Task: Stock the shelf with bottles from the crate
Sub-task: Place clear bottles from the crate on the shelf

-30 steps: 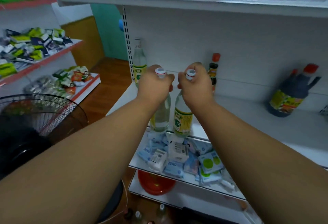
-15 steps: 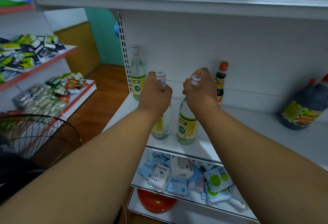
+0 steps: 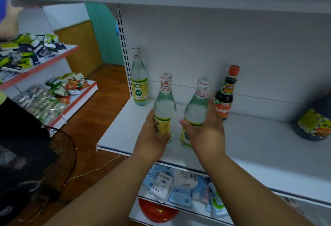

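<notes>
Forearms reach in from the bottom edge toward the white shelf (image 3: 250, 147). The left hand (image 3: 152, 139) wraps the lower body of one clear bottle (image 3: 164, 103), fingers curled around its yellow label. Just beside it, the right hand (image 3: 206, 134) holds a second clear bottle (image 3: 197, 107) the same way, thumb across the front and fingers pressed around the far side. Both bottles stand upright near the shelf's front, close together but apart. Farther back, a third clear bottle (image 3: 138, 77) stands at the left against the back panel, and a dark sauce bottle (image 3: 224, 96) with a red cap stands behind the right hand.
</notes>
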Action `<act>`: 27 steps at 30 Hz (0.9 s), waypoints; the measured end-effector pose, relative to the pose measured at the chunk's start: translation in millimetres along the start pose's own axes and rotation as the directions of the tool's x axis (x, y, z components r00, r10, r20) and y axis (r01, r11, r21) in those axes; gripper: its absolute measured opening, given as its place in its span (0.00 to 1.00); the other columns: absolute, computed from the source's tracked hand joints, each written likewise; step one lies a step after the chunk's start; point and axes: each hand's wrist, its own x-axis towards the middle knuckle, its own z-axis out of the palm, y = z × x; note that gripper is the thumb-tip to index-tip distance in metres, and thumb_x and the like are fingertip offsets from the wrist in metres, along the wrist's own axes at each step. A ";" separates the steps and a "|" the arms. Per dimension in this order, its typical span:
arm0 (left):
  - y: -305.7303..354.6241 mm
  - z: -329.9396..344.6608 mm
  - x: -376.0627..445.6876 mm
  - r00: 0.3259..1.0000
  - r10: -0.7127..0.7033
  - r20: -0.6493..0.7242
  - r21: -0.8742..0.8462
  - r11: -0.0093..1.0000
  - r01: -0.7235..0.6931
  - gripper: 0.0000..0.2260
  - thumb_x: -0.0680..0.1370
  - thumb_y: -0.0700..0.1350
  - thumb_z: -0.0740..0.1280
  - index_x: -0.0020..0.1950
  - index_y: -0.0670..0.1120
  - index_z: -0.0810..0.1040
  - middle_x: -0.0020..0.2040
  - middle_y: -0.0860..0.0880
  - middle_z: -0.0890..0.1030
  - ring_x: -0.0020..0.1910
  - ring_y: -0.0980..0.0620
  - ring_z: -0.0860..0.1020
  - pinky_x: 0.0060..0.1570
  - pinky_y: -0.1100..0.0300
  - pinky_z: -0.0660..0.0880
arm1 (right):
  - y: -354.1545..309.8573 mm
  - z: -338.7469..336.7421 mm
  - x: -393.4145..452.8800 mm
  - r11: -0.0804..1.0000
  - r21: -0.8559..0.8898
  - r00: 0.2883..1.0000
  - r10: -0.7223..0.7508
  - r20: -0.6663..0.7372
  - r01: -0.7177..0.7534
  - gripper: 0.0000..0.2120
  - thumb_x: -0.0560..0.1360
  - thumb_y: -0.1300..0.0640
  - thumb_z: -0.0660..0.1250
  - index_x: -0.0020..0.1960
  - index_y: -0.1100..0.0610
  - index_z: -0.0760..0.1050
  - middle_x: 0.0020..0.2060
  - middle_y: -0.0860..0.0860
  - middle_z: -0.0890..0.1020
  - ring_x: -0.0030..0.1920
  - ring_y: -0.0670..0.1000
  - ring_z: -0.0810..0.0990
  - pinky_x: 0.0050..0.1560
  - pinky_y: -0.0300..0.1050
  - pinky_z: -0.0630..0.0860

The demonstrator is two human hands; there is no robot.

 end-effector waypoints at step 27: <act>-59.3 37.8 116.0 0.943 -0.028 -0.332 0.224 0.969 0.108 0.32 0.69 0.48 0.76 0.70 0.46 0.66 0.63 0.46 0.73 0.63 0.45 0.73 0.62 0.51 0.71 | 30.4 97.4 81.2 0.984 -0.033 0.984 0.173 -0.033 -0.174 0.30 0.69 0.48 0.76 0.64 0.56 0.66 0.56 0.54 0.75 0.58 0.57 0.75 0.55 0.51 0.75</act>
